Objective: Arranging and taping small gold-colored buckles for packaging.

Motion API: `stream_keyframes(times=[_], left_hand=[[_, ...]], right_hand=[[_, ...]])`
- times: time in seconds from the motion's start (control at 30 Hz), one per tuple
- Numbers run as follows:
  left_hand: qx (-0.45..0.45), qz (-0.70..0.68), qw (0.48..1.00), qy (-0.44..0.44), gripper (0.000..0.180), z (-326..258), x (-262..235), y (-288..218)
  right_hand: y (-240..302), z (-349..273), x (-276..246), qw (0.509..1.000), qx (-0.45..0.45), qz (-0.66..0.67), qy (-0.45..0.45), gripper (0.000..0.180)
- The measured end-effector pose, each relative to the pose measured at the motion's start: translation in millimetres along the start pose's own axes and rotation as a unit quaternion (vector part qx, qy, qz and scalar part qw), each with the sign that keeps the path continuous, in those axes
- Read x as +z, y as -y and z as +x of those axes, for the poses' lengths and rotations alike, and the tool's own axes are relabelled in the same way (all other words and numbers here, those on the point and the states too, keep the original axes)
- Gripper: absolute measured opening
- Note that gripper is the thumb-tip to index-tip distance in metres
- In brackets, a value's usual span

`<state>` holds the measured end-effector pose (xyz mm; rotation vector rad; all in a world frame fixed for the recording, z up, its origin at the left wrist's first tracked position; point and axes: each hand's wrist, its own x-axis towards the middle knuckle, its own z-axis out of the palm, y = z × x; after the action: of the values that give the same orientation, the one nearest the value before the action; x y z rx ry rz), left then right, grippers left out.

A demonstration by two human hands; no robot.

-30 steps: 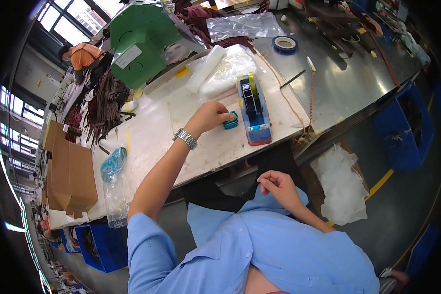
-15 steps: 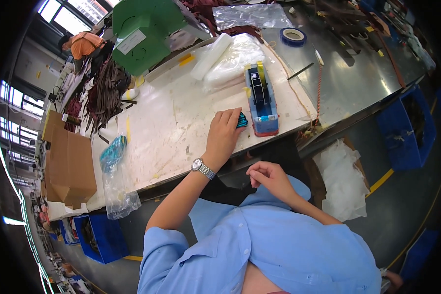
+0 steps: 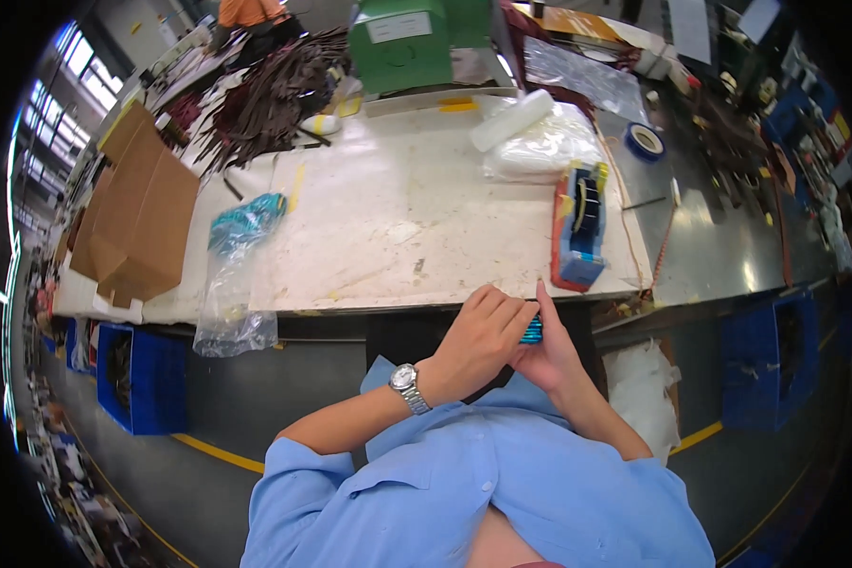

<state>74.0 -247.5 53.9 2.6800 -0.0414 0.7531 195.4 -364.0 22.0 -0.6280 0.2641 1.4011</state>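
A small stack of shiny teal, dark-striped pieces (image 3: 533,330) is held between my two hands, just off the table's front edge. My left hand (image 3: 476,339), with a watch on its wrist, closes over it from the left. From the other side my right hand (image 3: 553,358) cups the stack, its thumb pointing up; the fingers mostly hide the pieces. Beyond my right hand stands a blue tape dispenser with a red base (image 3: 578,269). A clear plastic bag (image 3: 235,301) with more teal pieces (image 3: 246,223) in it lies on the left of the table, partly hanging over the edge.
An open cardboard box (image 3: 147,222) is at the left, near brown straps (image 3: 265,99). Clear plastic packaging (image 3: 549,147), a blue tape roll (image 3: 645,142) and a green machine (image 3: 402,62) lie farther back. Blue bins (image 3: 142,379) stand below. A person in orange (image 3: 249,11) is behind.
My left hand has brought the teal stack from beside the tape dispenser back past the table edge. My right hand has come up and taken hold of it too. The view has turned.
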Motion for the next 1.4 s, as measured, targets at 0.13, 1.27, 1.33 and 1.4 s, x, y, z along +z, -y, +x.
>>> stream_keyframes(times=[0.13,1.27,1.33,1.4], left_hand=[[-0.081,-0.007,0.994,-0.075,0.051,-36,-17,2],[-0.536,-0.106,0.721,-0.427,0.033,-266,-197,163],[-0.448,-0.070,0.781,-0.429,0.036,-269,-189,203],[-0.445,-0.087,0.801,-0.391,0.036,-245,-193,229]], right_hand=[[-23,28,7,0.995,0.011,-0.095,-0.020,0.045],[-234,175,211,0.299,-0.373,-0.829,0.290,0.056],[-247,184,207,0.323,-0.410,-0.808,0.275,0.052],[-238,186,207,0.330,-0.427,-0.795,0.276,0.049]])
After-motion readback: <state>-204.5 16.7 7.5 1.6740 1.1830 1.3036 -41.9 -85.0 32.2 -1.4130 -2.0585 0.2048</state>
